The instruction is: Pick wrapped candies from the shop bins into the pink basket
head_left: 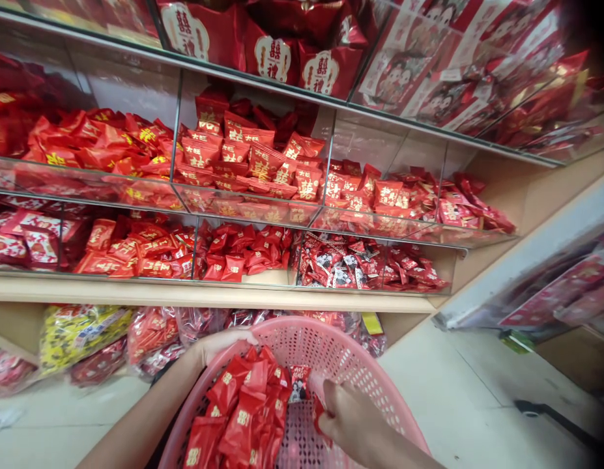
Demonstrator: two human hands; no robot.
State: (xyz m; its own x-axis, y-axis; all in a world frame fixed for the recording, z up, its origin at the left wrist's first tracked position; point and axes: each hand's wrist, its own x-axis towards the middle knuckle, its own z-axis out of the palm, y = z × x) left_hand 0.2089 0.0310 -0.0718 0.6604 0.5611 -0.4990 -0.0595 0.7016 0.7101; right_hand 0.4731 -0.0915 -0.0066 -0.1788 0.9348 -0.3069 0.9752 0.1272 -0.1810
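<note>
A pink perforated plastic basket (pixel 380 378) is in front of me, its left part heaped with small red wrapped packets (pixel 247 417) printed in gold. My left hand (pixel 228 342) is closed over the basket's far-left rim. Inside the right half of the basket is my right hand (pixel 345 413), fingers curled around a small red packet (pixel 320 417) that is partly hidden and blurred. Just left of those fingers lies a red packet with white lettering and a black-and-white picture (pixel 298 383). The basket's near side runs out of view.
Ahead stand wooden shelves (pixel 233 294) with clear dividers, filled with red packets (pixel 262 163). Plastic bags of sweets, one yellow (pixel 81 335), lie under the bottom shelf. Pale tiled floor (pixel 458 391) shows on the right, with a dark bar-like object (pixel 550 413) on it.
</note>
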